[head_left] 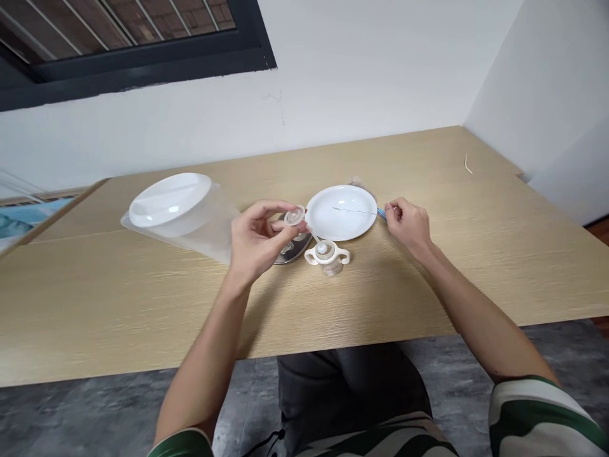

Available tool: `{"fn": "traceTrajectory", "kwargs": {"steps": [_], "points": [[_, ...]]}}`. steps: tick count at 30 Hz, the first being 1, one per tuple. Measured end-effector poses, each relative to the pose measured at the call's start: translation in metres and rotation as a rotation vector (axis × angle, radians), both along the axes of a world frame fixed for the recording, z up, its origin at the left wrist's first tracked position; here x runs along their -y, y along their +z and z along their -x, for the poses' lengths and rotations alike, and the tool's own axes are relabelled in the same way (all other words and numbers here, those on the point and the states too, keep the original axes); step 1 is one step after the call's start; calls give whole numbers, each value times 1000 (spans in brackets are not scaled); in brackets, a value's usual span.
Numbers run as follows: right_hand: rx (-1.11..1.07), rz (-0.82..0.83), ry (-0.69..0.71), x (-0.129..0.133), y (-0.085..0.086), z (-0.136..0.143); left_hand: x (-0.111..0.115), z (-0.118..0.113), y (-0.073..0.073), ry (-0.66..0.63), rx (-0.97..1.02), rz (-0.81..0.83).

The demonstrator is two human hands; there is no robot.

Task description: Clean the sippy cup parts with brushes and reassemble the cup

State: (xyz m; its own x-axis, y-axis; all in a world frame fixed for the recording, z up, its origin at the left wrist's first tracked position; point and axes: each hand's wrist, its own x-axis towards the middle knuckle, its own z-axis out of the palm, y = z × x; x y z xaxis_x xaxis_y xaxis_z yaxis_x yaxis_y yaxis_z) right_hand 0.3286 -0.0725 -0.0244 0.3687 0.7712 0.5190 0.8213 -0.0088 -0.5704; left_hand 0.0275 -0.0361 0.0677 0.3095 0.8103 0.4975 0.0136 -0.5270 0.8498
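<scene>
My left hand (259,238) pinches a small round translucent cap (294,216) between thumb and fingers. My right hand (408,227) is closed on a thin wire tool (354,211) with a blue part by the fingers; its wire points left above a white oval-looking dish (328,200). Between the hands, nearer me, stands a small cream cup with two handles (332,257) and a white spout on top. Partly hidden behind my left hand is a dark round tray (290,257) with small pale pieces on it.
At the left a white bowl (171,202) rests on a translucent plastic bag (209,231). A thin bent white piece, like a straw (468,165), lies far right. Something greyish (362,185) shows behind the dish. The wooden table (190,324) meets a white wall at its back.
</scene>
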Motion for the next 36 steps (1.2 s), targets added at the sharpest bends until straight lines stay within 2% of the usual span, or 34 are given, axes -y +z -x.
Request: {"fn": "traceTrajectory", "kwargs": {"steps": [5,11,14,18,28,36], "points": [[8,16,-8,0,-1,1,-1,1,-11,-51,-46,4],[26,30,8,0,-3,2,-5,8,-33,-54,-227,-67],[37,30,8,0,-4,1,-6,9,-44,-30,-308,-58],[51,54,33,0,-5,2,-6,7,-55,-67,-325,-18],[39,48,36,2,-3,1,-2,13,-55,-158,-348,45],[52,48,38,1,-5,0,2,4,-60,-252,-267,107]]}}
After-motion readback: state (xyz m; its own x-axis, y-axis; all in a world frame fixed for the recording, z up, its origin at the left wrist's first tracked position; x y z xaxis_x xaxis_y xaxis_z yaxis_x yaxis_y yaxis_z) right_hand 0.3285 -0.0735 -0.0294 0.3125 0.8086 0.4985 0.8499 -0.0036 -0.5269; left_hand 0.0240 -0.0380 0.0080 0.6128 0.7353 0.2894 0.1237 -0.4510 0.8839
